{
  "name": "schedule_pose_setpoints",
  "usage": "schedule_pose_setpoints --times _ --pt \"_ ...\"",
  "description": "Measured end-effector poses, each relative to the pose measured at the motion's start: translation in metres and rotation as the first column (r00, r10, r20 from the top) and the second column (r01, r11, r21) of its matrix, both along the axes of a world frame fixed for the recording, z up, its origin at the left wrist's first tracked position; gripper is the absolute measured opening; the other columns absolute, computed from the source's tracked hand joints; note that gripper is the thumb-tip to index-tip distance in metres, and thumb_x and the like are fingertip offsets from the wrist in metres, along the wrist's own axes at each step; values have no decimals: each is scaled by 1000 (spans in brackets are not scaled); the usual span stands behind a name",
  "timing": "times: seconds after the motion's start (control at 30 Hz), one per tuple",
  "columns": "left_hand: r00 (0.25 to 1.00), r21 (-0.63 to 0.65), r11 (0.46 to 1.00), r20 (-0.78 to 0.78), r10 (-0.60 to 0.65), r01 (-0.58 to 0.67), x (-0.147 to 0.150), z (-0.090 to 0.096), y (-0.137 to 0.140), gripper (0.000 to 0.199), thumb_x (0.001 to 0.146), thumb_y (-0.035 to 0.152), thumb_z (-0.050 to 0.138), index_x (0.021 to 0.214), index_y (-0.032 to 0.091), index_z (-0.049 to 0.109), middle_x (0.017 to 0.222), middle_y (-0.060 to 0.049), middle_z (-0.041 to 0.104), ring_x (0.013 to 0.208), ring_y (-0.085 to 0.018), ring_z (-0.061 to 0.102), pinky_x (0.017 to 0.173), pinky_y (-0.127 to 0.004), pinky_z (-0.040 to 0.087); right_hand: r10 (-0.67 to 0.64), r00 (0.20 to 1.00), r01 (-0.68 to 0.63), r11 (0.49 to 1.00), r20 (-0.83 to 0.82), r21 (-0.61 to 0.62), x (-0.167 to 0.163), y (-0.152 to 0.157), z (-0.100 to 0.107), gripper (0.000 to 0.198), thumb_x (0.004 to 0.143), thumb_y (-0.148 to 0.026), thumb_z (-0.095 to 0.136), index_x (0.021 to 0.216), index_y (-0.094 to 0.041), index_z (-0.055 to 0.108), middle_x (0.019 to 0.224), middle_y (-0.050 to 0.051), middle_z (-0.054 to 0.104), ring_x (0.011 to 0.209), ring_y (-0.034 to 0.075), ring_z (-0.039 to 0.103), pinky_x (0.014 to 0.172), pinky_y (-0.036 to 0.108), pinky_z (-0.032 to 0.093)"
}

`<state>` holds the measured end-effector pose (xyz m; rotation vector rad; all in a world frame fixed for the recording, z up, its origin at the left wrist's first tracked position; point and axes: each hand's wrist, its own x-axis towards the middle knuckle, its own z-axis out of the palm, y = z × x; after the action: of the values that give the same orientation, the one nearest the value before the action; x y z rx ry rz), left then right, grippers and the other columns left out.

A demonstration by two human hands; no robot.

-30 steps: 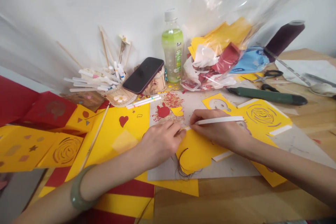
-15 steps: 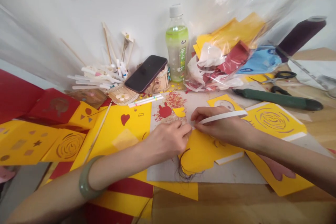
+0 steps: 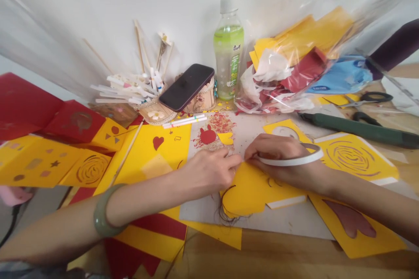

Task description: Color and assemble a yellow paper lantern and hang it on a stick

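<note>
A thin white ring, which looks like a roll of double-sided tape (image 3: 291, 160), hangs about my right hand (image 3: 278, 152), whose fingers are closed in a pinch. My left hand (image 3: 212, 168) is closed too, its fingertips almost meeting the right ones over the top edge of a yellow paper cut-out (image 3: 244, 198). What the left fingertips pinch is hidden. Dark threads (image 3: 225, 216) stick out at the cut-out's lower left edge. Under my right hand, the yellow paper has a white strip along its lower edge.
Behind my hands lie a red paper cut-out (image 3: 207, 135) and a yellow heart (image 3: 225, 138). A phone (image 3: 188, 87), a drink bottle (image 3: 229, 52) and a plastic bag of scraps (image 3: 294, 65) stand along the wall. A green-handled cutter (image 3: 360, 128) and scissors (image 3: 376, 98) lie right.
The white ring has tipped, so its loop shows more openly around my right hand. Both hands stay close together at the yellow paper. The camera view has shifted slightly.
</note>
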<state>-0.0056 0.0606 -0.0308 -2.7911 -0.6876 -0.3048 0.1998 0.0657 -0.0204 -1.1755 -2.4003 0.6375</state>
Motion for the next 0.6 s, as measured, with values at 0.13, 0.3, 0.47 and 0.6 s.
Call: schedule_pose_setpoints --times 0.13,0.3,0.47,0.6 --pt "996 -28 999 -82 -32 30 -1 3 2 19 87 10 45 80 13 63 72 -1 59 65 -13 50 38 -24 29 182 981 -178 982 -68 71 7 4 -7 25 86 -21 42 81 -20 67 80 6 64 71 15 59 63 26 44" --pt "984 -79 997 -177 -29 15 2 8 3 18 84 14 52 68 13 60 77 -2 60 67 -14 52 40 -24 33 346 937 -330 919 -40 214 14 10 -13 40 94 -29 29 84 -22 68 83 9 70 88 20 61 75 34 46" --pt "981 -85 996 -188 -49 33 4 7 5 19 83 13 54 64 13 59 76 -2 59 69 -15 54 45 -24 39 517 852 -522 828 82 205 19 9 -14 31 92 -27 38 91 -25 69 98 8 71 96 20 62 81 37 48" --pt "977 -103 994 -208 -52 31 4 11 4 18 83 13 54 66 12 61 79 -3 61 71 -16 56 47 -24 42 343 938 -325 922 -54 212 22 -7 -7 31 93 -30 38 88 -27 68 101 5 71 99 20 62 86 40 47"
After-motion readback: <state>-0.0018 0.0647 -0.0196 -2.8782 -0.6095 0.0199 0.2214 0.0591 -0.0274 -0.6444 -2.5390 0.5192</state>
